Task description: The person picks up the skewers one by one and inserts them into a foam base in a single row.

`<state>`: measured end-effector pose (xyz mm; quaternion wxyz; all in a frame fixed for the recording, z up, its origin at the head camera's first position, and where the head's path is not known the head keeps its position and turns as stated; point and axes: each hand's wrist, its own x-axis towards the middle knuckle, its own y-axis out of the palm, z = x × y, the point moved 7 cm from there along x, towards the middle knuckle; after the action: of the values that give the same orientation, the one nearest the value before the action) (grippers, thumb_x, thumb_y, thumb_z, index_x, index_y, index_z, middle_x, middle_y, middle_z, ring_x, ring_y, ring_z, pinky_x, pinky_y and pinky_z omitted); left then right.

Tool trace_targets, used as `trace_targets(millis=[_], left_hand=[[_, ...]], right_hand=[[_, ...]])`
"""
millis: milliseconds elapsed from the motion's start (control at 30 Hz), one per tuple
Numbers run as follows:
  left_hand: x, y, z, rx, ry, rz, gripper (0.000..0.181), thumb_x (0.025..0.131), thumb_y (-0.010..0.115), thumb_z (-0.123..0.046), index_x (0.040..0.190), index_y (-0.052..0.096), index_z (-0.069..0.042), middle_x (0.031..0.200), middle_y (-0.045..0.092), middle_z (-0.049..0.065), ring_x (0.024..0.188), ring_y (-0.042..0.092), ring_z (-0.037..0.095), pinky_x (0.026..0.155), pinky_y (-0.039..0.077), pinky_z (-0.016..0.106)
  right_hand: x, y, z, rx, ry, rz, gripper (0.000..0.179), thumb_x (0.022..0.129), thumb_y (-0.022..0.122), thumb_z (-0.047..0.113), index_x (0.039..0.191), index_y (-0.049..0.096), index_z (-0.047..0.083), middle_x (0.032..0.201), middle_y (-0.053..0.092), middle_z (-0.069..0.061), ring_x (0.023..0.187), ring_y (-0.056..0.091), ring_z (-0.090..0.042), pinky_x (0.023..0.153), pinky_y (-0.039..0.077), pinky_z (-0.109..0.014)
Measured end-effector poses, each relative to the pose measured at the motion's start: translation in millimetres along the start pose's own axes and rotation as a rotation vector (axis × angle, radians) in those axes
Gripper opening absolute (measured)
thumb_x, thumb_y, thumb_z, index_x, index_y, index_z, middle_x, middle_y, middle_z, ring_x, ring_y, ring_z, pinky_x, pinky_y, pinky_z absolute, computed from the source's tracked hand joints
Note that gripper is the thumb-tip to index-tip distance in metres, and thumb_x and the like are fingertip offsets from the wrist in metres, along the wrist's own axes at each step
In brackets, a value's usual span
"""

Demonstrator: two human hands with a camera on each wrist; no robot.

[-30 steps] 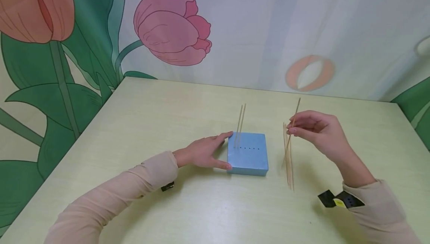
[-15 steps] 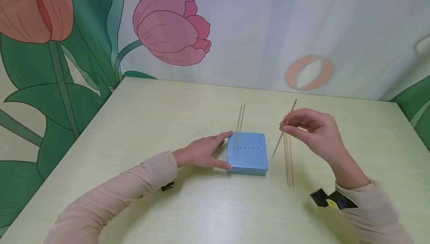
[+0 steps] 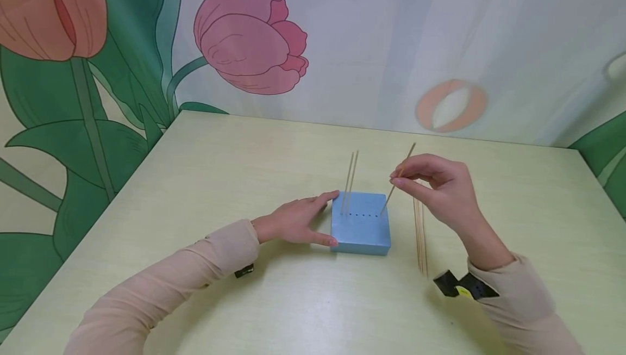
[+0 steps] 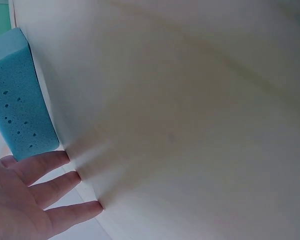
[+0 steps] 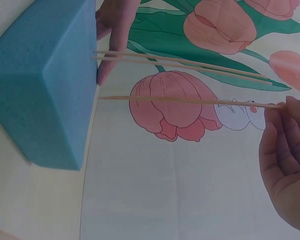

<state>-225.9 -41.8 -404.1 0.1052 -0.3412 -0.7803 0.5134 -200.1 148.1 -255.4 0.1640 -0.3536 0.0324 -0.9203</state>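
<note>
A blue sponge block (image 3: 360, 232) lies on the table, with a row of small dark holes across its top. Two thin bamboo skewers (image 3: 350, 181) stand upright in its left end. My left hand (image 3: 298, 220) rests at the block's left side, thumb and index finger spread to its two left corners; the other fingers look straight in the left wrist view. Between thumb and fingertips, my right hand (image 3: 440, 186) pinches another bamboo skewer (image 3: 408, 155), tilted, its lower tip close over the right end of the holes. In the right wrist view that skewer (image 5: 190, 101) points toward the block (image 5: 45, 90).
Several loose skewers (image 3: 419, 235) lie together on the pale table (image 3: 313, 300), right of the block and beneath the right hand. Behind the table's back edge hangs a curtain (image 3: 362, 45) printed with tulips.
My right hand has moved left from above the loose skewers, carrying one skewer away from them to the block's right end. The left hand and block have stayed in place.
</note>
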Motion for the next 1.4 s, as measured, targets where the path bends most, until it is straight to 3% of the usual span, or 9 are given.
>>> trace_targets(millis=[367,667,967,1167,1400], left_hand=[[0.1,-0.6,-0.3,0.004,-0.010,0.003,0.100,0.074,0.062,-0.061,0.147,0.008,-0.018,0.141,0.037,0.012,0.127,0.038,0.023,0.099,0.034,0.039],[0.8,0.1,1.4,-0.007,-0.009,0.003,0.100,0.074,0.062,-0.061,0.147,0.008,-0.019,0.142,0.035,0.012,0.127,0.037,0.024,0.100,0.033,0.039],[1.7,-0.5,1.1,-0.007,-0.003,0.003,0.100,0.075,0.062,-0.061,0.147,0.008,-0.018,0.143,0.034,0.012,0.128,0.036,0.023,0.101,0.032,0.037],[2.0,-0.1,1.2,-0.003,-0.003,0.005,0.100,0.074,0.061,-0.062,0.147,0.008,-0.017,0.143,0.035,0.012,0.128,0.036,0.023,0.100,0.033,0.038],[1.2,-0.7,0.9,0.002,-0.005,0.001,0.100,0.074,0.061,-0.062,0.147,0.008,-0.018,0.143,0.034,0.011,0.128,0.036,0.022,0.100,0.033,0.037]], right_hand=[[9.3,16.7,-4.8,0.054,-0.036,-0.018,0.005,0.077,0.069,-0.005,0.080,0.065,-0.005,0.080,0.066,-0.008,0.075,0.063,-0.014,0.071,0.050,-0.022],[13.6,30.0,-13.2,-0.014,-0.025,-0.012,0.018,0.070,0.061,-0.024,0.079,0.062,-0.009,0.078,0.066,-0.007,0.073,0.062,-0.013,0.071,0.051,-0.023],[12.7,35.3,-22.5,-0.058,-0.005,-0.018,0.017,0.069,0.062,-0.024,0.079,0.061,-0.010,0.077,0.066,-0.003,0.072,0.062,-0.010,0.070,0.051,-0.023],[11.3,35.6,-29.4,-0.088,0.016,-0.015,0.011,0.073,0.066,-0.016,0.080,0.062,-0.009,0.077,0.065,-0.012,0.072,0.062,-0.010,0.071,0.051,-0.023],[9.2,38.3,-36.4,-0.119,0.053,-0.007,0.014,0.073,0.064,-0.018,0.082,0.063,-0.008,0.077,0.065,-0.016,0.071,0.062,-0.009,0.070,0.051,-0.023]])
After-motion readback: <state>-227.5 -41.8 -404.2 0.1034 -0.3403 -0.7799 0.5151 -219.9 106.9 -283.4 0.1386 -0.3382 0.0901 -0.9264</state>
